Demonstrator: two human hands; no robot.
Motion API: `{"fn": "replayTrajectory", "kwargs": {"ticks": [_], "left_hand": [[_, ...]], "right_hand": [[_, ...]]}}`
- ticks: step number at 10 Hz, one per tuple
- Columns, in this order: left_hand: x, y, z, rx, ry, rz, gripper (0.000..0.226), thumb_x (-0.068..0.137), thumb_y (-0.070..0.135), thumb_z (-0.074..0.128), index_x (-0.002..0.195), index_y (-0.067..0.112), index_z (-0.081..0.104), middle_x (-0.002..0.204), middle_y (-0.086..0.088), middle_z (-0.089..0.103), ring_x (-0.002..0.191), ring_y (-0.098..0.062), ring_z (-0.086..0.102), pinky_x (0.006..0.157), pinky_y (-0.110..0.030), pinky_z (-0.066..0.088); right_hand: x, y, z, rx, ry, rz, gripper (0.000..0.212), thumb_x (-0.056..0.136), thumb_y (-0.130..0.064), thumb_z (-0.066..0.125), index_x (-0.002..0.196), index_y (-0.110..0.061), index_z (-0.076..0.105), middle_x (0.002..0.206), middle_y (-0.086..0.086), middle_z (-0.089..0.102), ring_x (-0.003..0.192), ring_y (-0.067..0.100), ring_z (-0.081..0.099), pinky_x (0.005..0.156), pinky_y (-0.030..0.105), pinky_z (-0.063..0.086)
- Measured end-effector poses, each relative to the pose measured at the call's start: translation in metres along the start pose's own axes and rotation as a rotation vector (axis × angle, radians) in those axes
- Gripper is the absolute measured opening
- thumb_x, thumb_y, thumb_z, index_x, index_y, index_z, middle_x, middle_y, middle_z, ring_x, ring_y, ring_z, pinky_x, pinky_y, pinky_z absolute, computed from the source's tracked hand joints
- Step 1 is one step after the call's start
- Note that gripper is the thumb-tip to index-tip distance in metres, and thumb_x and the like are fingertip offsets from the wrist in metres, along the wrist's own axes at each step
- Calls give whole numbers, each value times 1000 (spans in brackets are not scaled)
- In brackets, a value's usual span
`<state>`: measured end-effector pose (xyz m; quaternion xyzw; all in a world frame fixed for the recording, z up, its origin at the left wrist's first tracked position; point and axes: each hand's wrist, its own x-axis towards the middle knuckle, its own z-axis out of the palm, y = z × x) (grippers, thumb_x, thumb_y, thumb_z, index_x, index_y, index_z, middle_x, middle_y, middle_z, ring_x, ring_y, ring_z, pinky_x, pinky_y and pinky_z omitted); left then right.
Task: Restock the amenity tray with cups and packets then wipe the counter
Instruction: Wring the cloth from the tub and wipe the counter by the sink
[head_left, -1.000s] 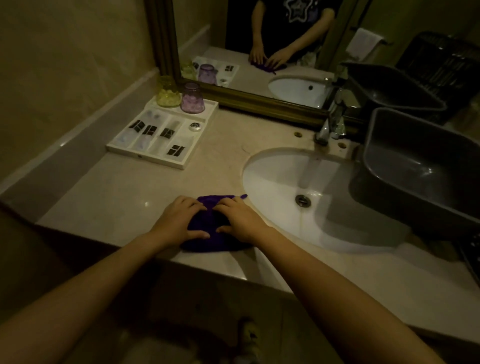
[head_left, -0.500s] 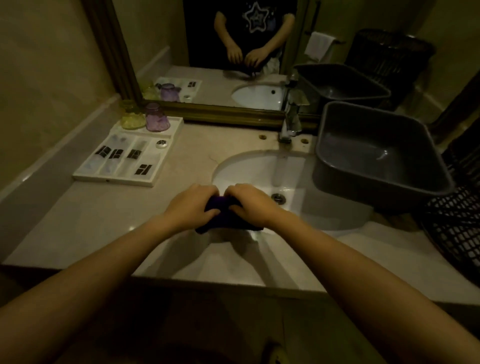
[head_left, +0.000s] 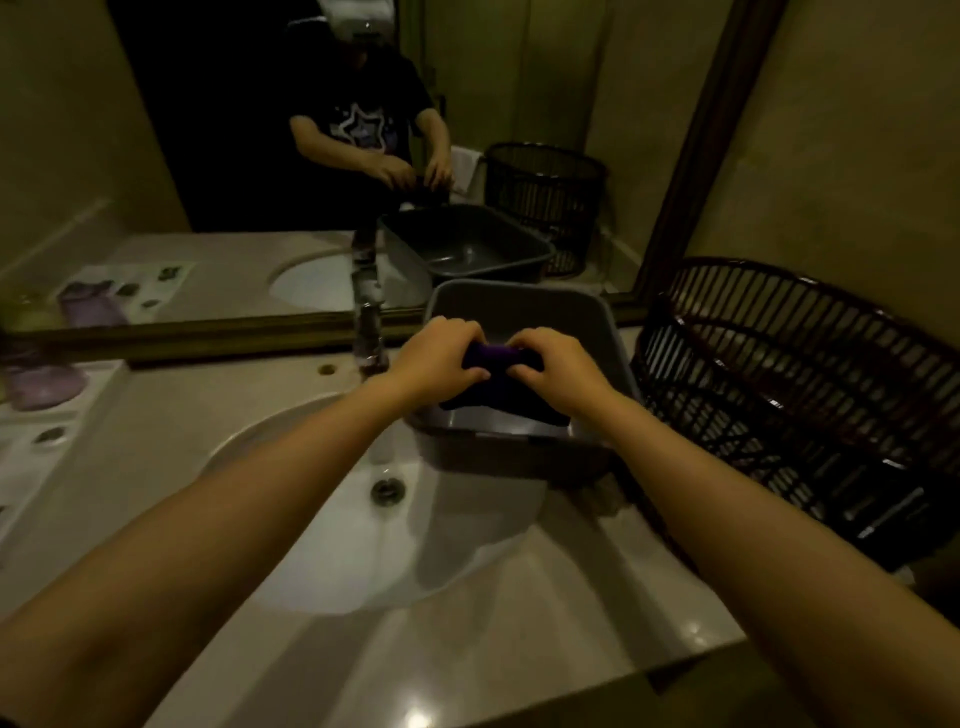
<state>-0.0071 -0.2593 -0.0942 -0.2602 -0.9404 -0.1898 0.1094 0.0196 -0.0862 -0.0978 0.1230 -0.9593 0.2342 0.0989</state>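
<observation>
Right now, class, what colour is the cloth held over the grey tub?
Dark purple cloth, clearest in the head view.

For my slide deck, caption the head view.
Both hands hold a purple cloth over a grey tub beside the sink.

No legible text, brand, number or sign is found anywhere in the view. A pale star-shaped print (head_left: 363, 127) is seen on the dark shirt reflected in the mirror (head_left: 519, 104), but no lettering on it can be read. Dark marks on the packets in the amenity tray (head_left: 31, 452) are too blurred to be read.
</observation>
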Motion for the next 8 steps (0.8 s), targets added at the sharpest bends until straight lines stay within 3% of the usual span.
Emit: {"fn": "replayTrajectory", "kwargs": {"ticks": [1, 3, 5, 6, 8], "left_hand": [[37, 14, 36, -1, -66, -20, 31, 77, 33, 66, 102, 18, 56, 103, -4, 56, 97, -20, 50, 76, -31, 41], [71, 19, 99, -20, -349, -77, 34, 76, 28, 68, 104, 11, 58, 109, -12, 61, 100, -26, 56, 84, -36, 47], [82, 16, 133, -54, -660, -142, 32, 80, 23, 65, 110, 16, 57, 115, -10, 61, 100, -23, 58, 82, -31, 45], [89, 14, 134, -19, -776, -141, 44, 83, 26, 61, 125, 17, 49, 130, -9, 53, 114, -24, 52, 92, -34, 42], [108, 2, 110, 63, -757, -117, 60, 82, 40, 59, 134, 18, 40, 139, -11, 45, 123, -27, 46, 102, -38, 39]], "right_hand": [[7, 42, 0, -10, -23, 108, 23, 85, -21, 61, 107, -17, 61, 105, 8, 62, 95, 23, 58, 78, 32, 45], [18, 93, 25, -12, -278, 342, 32, 84, -18, 62, 115, -13, 58, 118, 14, 61, 105, 28, 58, 92, 42, 49], [26, 109, 42, -73, -521, 441, 38, 86, -15, 61, 123, -11, 54, 127, 14, 56, 113, 29, 56, 98, 40, 46], [28, 105, 43, -104, -587, 461, 47, 88, -19, 59, 132, -12, 46, 136, 14, 49, 121, 29, 51, 101, 39, 43], [31, 91, 26, -6, -508, 492, 65, 87, -25, 61, 142, -14, 29, 141, 17, 43, 124, 31, 48, 104, 40, 41]]}}
